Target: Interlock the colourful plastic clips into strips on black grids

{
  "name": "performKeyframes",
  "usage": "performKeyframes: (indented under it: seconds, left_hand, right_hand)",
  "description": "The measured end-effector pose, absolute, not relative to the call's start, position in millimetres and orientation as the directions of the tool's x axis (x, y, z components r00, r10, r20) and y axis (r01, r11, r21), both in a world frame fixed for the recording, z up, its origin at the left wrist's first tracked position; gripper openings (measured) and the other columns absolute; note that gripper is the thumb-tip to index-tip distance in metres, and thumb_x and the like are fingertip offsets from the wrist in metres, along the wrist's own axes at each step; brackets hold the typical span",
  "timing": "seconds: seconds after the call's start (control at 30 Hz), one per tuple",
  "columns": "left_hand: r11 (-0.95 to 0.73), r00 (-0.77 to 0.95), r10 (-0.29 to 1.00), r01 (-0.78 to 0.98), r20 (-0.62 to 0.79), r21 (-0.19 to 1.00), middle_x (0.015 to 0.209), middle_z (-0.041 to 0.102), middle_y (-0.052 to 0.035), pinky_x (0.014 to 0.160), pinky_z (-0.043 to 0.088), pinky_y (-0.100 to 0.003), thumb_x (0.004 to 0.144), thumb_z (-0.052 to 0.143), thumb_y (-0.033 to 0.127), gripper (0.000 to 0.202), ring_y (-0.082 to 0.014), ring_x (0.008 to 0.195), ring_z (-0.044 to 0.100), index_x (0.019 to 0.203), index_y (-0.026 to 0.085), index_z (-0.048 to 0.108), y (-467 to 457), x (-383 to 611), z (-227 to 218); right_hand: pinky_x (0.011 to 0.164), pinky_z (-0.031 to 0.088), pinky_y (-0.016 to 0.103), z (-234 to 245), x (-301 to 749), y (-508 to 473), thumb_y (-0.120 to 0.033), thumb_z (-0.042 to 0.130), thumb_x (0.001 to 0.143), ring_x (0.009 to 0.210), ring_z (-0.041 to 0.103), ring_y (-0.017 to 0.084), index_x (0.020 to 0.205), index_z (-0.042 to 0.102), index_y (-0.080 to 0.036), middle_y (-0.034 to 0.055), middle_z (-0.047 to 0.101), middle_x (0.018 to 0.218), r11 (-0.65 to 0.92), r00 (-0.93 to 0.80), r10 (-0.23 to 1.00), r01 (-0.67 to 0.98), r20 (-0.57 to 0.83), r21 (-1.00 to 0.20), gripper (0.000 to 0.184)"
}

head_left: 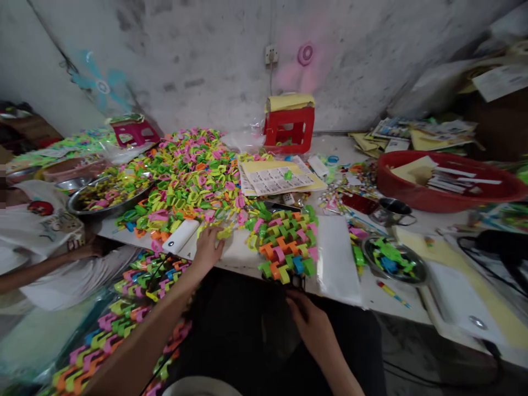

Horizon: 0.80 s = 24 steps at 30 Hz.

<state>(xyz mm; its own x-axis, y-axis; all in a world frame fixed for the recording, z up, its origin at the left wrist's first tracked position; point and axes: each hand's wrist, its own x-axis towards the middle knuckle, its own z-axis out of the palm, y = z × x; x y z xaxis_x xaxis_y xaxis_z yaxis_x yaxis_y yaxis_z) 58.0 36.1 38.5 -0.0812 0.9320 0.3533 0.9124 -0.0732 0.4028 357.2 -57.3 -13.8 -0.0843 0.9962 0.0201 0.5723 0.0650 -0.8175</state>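
Note:
My left hand [209, 245] reaches over the front of the table, its fingers closed at a yellow plastic piece [225, 233]. Beyond it spreads a large heap of small loose plastic pieces [193, 170] in pink, green, yellow and orange. To its right, a block of such pieces in neat rows [287, 245] lies at the table's front edge. My right hand [308, 318] is just below that edge, near the block, its fingers curled together. What they hold, if anything, is too dark to make out. A clear plastic sheet or bag [339, 258] lies beside the block.
A white power bank-like box [180, 236] sits left of my left hand. Behind are printed sheets [274, 179] and a red stool [290, 129]. At right are a red basin [437, 201], a metal cup [394, 212] and a metal bowl [394, 278]. Another person [45, 242] sits at left.

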Motion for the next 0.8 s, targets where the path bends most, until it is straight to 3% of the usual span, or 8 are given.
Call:
performKeyframes:
  seconds: [0.1, 0.23, 0.43, 0.5, 0.57, 0.63, 0.7, 0.8]
  left_hand:
    - [0.016, -0.126, 0.949, 0.934, 0.289, 0.356, 0.118, 0.059, -0.0124, 0.097, 0.040, -0.044, 0.083, 0.059, 0.027, 0.032, -0.0293, 0.115, 0.051, 0.114, 0.018, 0.060, 55, 51, 25]
    - [0.121, -0.198, 0.956, 0.938, 0.217, 0.324, 0.119, 0.061, -0.0156, 0.096, 0.039, -0.044, 0.083, 0.059, 0.031, 0.037, -0.0309, 0.114, 0.053, 0.116, 0.015, 0.061, 66, 65, 23]
    - [0.114, -0.151, 0.986, 0.925, 0.075, 0.363, 0.101, 0.070, -0.0074, 0.080, 0.047, -0.030, 0.085, 0.052, 0.032, 0.026, -0.0220, 0.091, 0.063, 0.102, 0.019, 0.068, 32, 33, 77]
    - [-0.071, 0.053, 0.997, 0.929, 0.059, 0.362, 0.102, 0.069, -0.0051, 0.082, 0.046, -0.030, 0.086, 0.052, 0.036, 0.027, -0.0208, 0.092, 0.062, 0.103, 0.022, 0.068, 8, 25, 105]
    - [-0.283, 0.290, 0.957, 0.928, 0.005, 0.242, 0.096, 0.069, -0.0037, 0.083, 0.043, -0.033, 0.085, 0.055, 0.031, 0.023, -0.0212, 0.090, 0.060, 0.103, 0.026, 0.069, -19, 36, 130]
    - [-0.442, 0.455, 0.887, 0.886, -0.077, 0.141, 0.091, 0.068, -0.0034, 0.083, 0.040, -0.036, 0.083, 0.056, 0.018, 0.023, -0.0215, 0.088, 0.059, 0.100, 0.028, 0.069, -45, 64, 144]
    - [-0.590, 0.604, 0.765, 0.796, -0.223, 0.134, 0.086, 0.066, -0.0029, 0.078, 0.042, -0.035, 0.082, 0.059, 0.018, 0.018, -0.0210, 0.083, 0.058, 0.096, 0.026, 0.068, -67, 101, 148]
    - [-0.681, 0.702, 0.661, 0.709, -0.265, 0.183, 0.090, 0.065, -0.0039, 0.078, 0.044, -0.036, 0.085, 0.058, 0.021, 0.016, -0.0218, 0.086, 0.058, 0.100, 0.021, 0.064, -84, 139, 144]
  right_hand:
    - [0.073, 0.054, 0.030, -26, 357, -83, -0.042, 0.045, 0.088, 0.082, 0.070, 0.024, 0.095, 0.070, -0.022, 0.0069, 0.074, 0.090, 0.043, -0.151, 0.988, 0.513, -0.041, -0.857, 0.033]
    - [0.074, 0.054, 0.029, -32, 349, -99, -0.040, 0.044, 0.091, 0.084, 0.070, 0.023, 0.094, 0.071, -0.025, 0.0051, 0.074, 0.092, 0.048, -0.272, 0.957, 0.498, -0.103, -0.866, 0.031]
    - [0.080, 0.053, 0.025, 7, 342, -104, -0.035, 0.046, 0.093, 0.089, 0.069, 0.019, 0.101, 0.070, -0.025, 0.0037, 0.073, 0.098, 0.160, -0.231, 0.972, 0.516, 0.043, -0.842, 0.027]
    - [0.080, 0.053, 0.024, 29, 330, -107, -0.031, 0.046, 0.093, 0.088, 0.069, 0.017, 0.110, 0.066, -0.025, 0.0037, 0.073, 0.101, 0.260, -0.218, 0.962, 0.558, 0.164, -0.788, 0.027]
    - [0.076, 0.054, 0.026, 49, 311, -109, -0.027, 0.049, 0.090, 0.085, 0.069, 0.018, 0.127, 0.056, -0.025, 0.0051, 0.072, 0.101, 0.385, -0.285, 0.922, 0.614, 0.261, -0.689, 0.037]
    - [0.067, 0.054, 0.028, 61, 292, -110, -0.023, 0.057, 0.084, 0.079, 0.069, 0.021, 0.136, 0.047, -0.020, 0.0067, 0.072, 0.096, 0.452, -0.382, 0.891, 0.680, 0.247, -0.578, 0.053]
    - [0.059, 0.052, 0.028, 62, 280, -111, -0.016, 0.060, 0.078, 0.071, 0.068, 0.022, 0.127, 0.056, -0.019, 0.0055, 0.072, 0.087, 0.435, -0.428, 0.893, 0.747, 0.139, -0.503, 0.050]
    - [0.056, 0.047, 0.023, 50, 286, -112, -0.005, 0.054, 0.075, 0.066, 0.067, 0.019, 0.088, 0.069, -0.022, 0.0017, 0.070, 0.073, 0.315, -0.369, 0.929, 0.818, -0.020, -0.481, 0.026]
